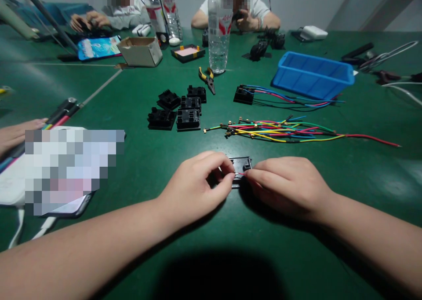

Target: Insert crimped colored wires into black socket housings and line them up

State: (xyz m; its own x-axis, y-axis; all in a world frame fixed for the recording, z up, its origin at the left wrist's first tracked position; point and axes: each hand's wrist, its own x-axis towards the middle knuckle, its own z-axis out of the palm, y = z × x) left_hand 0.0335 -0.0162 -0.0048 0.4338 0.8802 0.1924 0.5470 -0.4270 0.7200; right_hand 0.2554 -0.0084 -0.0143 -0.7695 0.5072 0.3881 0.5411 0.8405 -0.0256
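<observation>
On a green table (372, 172), the left hand (201, 179) pinches a red wire (241, 174) near its metal end; the right hand (286, 181) grips it too, above a black housing (247, 166). This piece looks unfinished. Beyond, one wired housing (243, 96) lies apart; five housings (188, 120) show no wires, beside loose wires (280, 139).

Passage, left: strip of green table (136, 159) between phone (95, 172) and black housings (188, 119).
Passage, right: table between right hand (286, 185) and blue bin (313, 73), beyond the low wire bundle's (273, 130) red tail.
Obstacle, middle: black frame (246, 166) between left hand (198, 177) and right hand.
Obstacles, far: upright bottle (218, 36), pliers (208, 81) before it.
</observation>
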